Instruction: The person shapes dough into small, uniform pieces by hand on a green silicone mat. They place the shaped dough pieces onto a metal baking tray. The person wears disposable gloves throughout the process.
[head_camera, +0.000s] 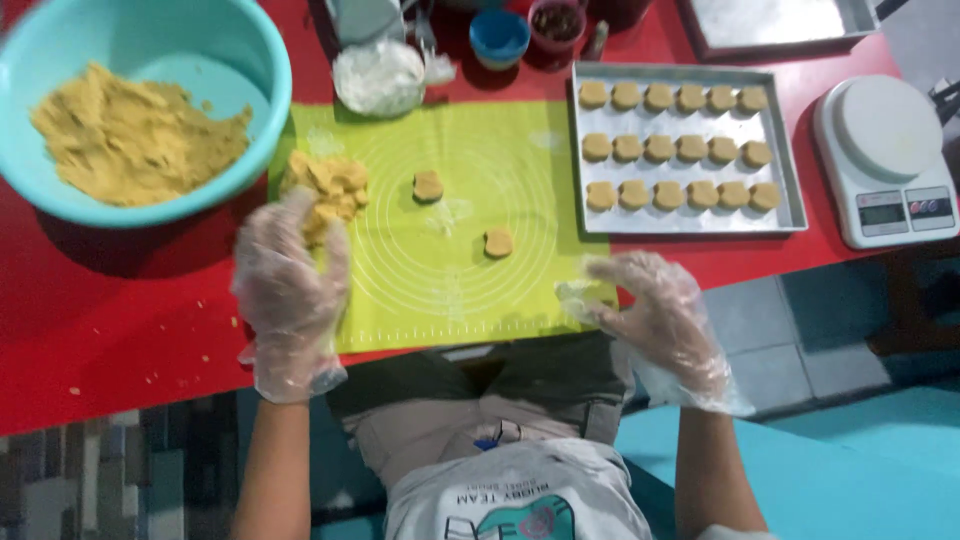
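A lump of yellow dough (330, 190) lies on the upper left part of a green baking mat (520, 290), left of the frame's centre. The left hand (290, 290), in a clear plastic glove, reaches up from the lower left and rests its fingertips on the near edge of this lump; whether the fingers pinch any dough cannot be told. The right hand (660, 320), also gloved, hovers at the mat's lower right corner with fingers spread and slack, grasping nothing. Two small shaped dough pieces lie apart on the mat: one (428, 185) just right of the lump, the other (498, 242) nearer the centre. The mat sits on a red table (120, 330) scattered with crumbs at the left. At the upper left stands a turquoise bowl (255, 60) holding more dough. At the upper right, beside the mat, a metal tray (790, 190) carries three rows of shaped pieces. A white kitchen scale (885, 160) stands at the far right edge. Along the top edge are a crumpled clear bag (380, 75), a small blue cup (499, 35) and a small dark-filled cup (557, 22).
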